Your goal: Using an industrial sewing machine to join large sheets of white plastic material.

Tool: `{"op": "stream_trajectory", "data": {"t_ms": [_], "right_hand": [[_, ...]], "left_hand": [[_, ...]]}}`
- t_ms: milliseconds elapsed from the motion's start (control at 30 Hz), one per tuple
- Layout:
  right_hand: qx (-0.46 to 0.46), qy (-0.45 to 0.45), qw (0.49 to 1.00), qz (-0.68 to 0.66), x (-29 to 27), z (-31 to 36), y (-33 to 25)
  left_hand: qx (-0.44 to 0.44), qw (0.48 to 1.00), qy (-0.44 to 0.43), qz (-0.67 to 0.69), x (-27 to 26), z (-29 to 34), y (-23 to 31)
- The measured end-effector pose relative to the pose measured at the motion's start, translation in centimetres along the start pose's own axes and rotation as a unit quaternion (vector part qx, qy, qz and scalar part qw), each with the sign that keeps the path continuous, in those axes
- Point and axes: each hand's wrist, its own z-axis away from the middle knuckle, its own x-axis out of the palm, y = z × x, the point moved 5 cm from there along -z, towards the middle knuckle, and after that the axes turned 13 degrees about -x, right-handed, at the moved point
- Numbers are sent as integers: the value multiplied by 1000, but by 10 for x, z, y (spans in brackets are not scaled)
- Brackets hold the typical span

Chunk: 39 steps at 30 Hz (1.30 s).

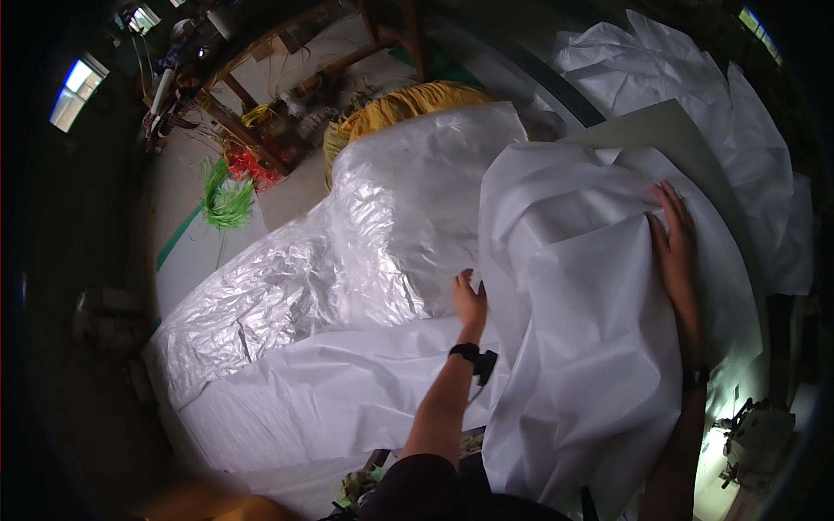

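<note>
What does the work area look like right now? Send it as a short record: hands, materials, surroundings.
Left hand: beside the left edge of the wrinkled white sheet, fingers partly curled; grip unclear
Right hand: resting on that sheet's right part, thumb apart from fingers
Left of sheet: shiny clear plastic film
Behind film: yellow sack
Upper left: green strands, red strands
Upper right: more white sheeting
Lower right: pale machine, lit area beside it

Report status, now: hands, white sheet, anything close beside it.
Right hand spread on the rumpled white sheet. Left hand near its left edge, contact unclear. Shiny clear film close on the sheet's left side.
</note>
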Motion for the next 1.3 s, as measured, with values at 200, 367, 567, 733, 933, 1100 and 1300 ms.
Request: {"op": "stream_trajectory", "data": {"t_ms": [200,367,567,733,933,1100,1300], "right_hand": [[21,-1,1000,-14,-5,1,4],[19,13,999,-42,4,-4,-5],[-2,22,1000,-4,-9,2,8],[-4,44,999,-3,-2,6,0],[42,-81,982,-166,-36,7,11],[-56,-151,948,-275,-144,-17,-154],[-251,-88,939,-219,-75,1,-354]], "left_hand": [[275,762,92,-579,-16,19,83],[108,927,83,-350,-76,-23,90],[117,992,0,-41,-84,-10,212],[260,962,32,-76,-120,46,348],[426,894,-24,-134,-141,146,485],[485,842,-93,-215,-175,271,565],[679,711,-86,-162,-204,409,657]]}}
